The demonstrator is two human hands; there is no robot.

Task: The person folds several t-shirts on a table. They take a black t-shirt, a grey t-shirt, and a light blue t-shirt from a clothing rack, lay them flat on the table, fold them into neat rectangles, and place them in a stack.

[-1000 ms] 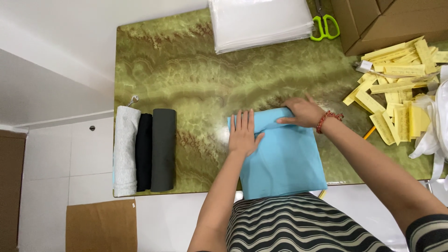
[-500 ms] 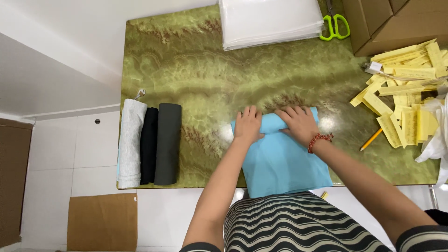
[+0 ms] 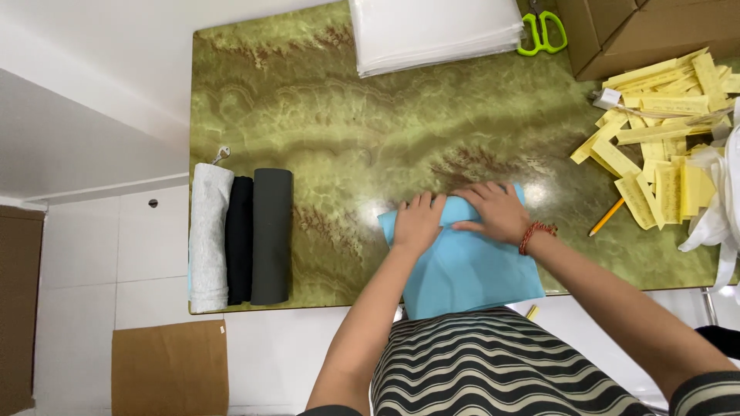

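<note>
A light blue cloth [image 3: 470, 270] lies at the near edge of the green marbled table [image 3: 347, 115], hanging slightly over it. My left hand [image 3: 418, 222] presses flat on the cloth's far left corner, fingers together. My right hand [image 3: 493, 212], with a red bead bracelet on the wrist, lies flat on the far edge of the cloth, fingers pointing left and touching the left hand. Both hands rest on the cloth's folded far part; neither grips it.
Three rolled cloths, pale grey [image 3: 210, 235], black [image 3: 240, 239] and dark grey [image 3: 271, 235], lie at the table's left end. A stack of clear bags [image 3: 435, 31] and green scissors [image 3: 543, 35] sit at the far edge. Yellow paper strips [image 3: 663, 146], a pencil [image 3: 607, 217] and cardboard boxes [image 3: 647, 31] are on the right.
My right hand slid left along the cloth's far edge until it met my left hand. The cloth's far corner has been gathered under both palms.
</note>
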